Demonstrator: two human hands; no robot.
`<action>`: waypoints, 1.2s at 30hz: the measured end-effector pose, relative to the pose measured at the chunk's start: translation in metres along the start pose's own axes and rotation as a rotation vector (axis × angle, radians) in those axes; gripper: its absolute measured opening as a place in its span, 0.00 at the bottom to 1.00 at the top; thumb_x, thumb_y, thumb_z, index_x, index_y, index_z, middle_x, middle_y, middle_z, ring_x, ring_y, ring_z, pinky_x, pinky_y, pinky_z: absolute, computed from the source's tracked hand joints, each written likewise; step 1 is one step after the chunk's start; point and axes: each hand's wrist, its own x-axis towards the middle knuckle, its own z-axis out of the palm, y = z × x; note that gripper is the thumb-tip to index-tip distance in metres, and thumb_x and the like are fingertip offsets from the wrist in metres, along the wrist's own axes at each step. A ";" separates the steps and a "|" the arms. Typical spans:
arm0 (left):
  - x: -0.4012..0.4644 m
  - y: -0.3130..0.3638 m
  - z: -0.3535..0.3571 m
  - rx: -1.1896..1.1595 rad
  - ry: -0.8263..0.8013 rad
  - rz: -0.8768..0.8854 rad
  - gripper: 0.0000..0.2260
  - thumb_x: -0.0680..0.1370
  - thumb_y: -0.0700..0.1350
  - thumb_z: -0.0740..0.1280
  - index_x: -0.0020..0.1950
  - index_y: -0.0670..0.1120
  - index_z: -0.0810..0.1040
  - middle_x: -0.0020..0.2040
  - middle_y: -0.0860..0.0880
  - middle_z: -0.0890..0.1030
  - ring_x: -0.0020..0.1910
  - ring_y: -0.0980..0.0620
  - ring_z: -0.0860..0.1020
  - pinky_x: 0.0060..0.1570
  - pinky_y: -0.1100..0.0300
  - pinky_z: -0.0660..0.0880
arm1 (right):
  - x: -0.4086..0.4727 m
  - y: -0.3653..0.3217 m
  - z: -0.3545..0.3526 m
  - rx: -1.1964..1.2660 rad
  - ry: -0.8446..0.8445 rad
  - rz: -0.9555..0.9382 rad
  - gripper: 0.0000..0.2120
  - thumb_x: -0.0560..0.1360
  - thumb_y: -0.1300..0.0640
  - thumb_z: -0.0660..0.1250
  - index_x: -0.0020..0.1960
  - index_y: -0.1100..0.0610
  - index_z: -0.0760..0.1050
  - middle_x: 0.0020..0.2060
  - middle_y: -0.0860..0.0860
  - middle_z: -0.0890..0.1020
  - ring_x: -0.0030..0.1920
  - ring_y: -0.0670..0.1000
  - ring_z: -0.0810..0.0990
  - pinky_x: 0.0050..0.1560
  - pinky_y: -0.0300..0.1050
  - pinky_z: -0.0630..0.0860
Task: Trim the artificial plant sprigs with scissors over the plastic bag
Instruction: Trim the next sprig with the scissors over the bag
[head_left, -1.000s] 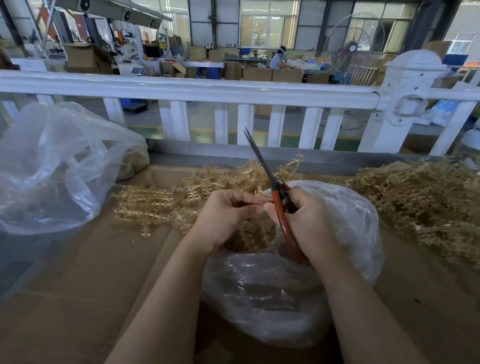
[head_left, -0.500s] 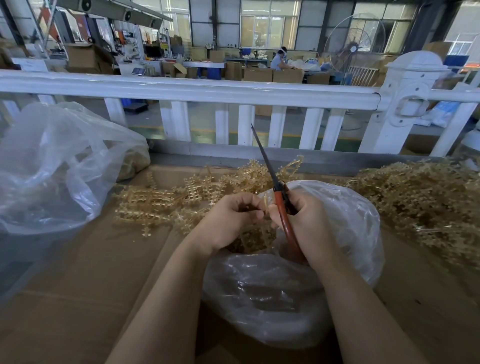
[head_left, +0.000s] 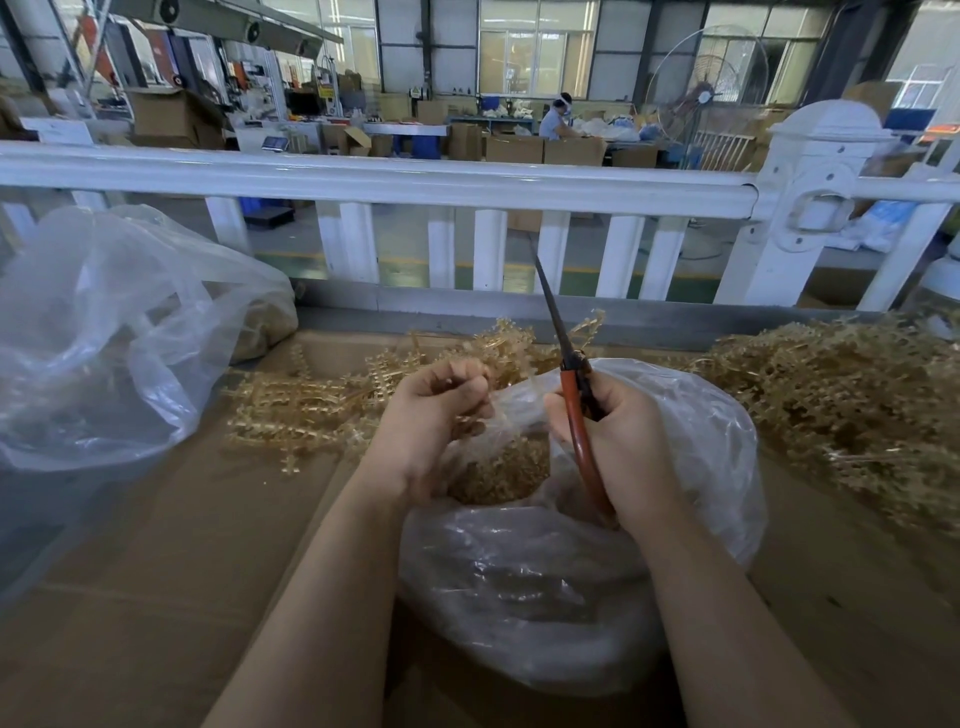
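Note:
A clear plastic bag (head_left: 545, 587) lies in front of me, its mouth showing a heap of golden trimmed bits (head_left: 501, 470). My right hand (head_left: 621, 447) grips red-handled scissors (head_left: 576, 415) above the bag, the closed blades pointing up and away. My left hand (head_left: 431, 415) hovers over the bag's left rim with fingers curled; what it holds is too small to tell. Golden plastic sprigs (head_left: 322, 405) lie spread on the cardboard just beyond my left hand.
A large heap of golden sprigs (head_left: 852, 410) fills the right side. Another clear bag (head_left: 104, 358) sits at the left. The cardboard-covered table (head_left: 156, 571) ends at a grey back edge and a white railing (head_left: 415, 182). A person works far behind.
My hands have drawn apart, the left one shifting left and lowering over the bag's mouth. The scissors have tipped more upright in my right hand.

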 end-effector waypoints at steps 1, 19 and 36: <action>0.001 0.001 -0.001 -0.060 0.036 -0.012 0.09 0.79 0.33 0.64 0.42 0.44 0.76 0.34 0.50 0.78 0.34 0.54 0.76 0.36 0.63 0.75 | 0.000 0.000 -0.001 -0.006 0.010 0.010 0.05 0.75 0.54 0.73 0.41 0.51 0.82 0.33 0.46 0.84 0.33 0.43 0.82 0.36 0.36 0.77; -0.005 0.009 0.001 -0.078 -0.081 -0.015 0.07 0.77 0.35 0.67 0.42 0.44 0.82 0.33 0.49 0.79 0.32 0.55 0.77 0.34 0.64 0.74 | 0.001 -0.003 -0.005 -0.044 0.044 -0.006 0.10 0.74 0.45 0.74 0.37 0.48 0.80 0.29 0.43 0.81 0.34 0.45 0.81 0.40 0.45 0.76; -0.005 0.013 -0.003 -0.159 -0.207 -0.293 0.33 0.65 0.62 0.72 0.61 0.40 0.77 0.52 0.42 0.86 0.42 0.49 0.85 0.37 0.63 0.80 | 0.001 -0.004 -0.007 0.285 0.089 0.010 0.08 0.76 0.59 0.73 0.43 0.64 0.80 0.31 0.57 0.76 0.32 0.58 0.73 0.39 0.56 0.75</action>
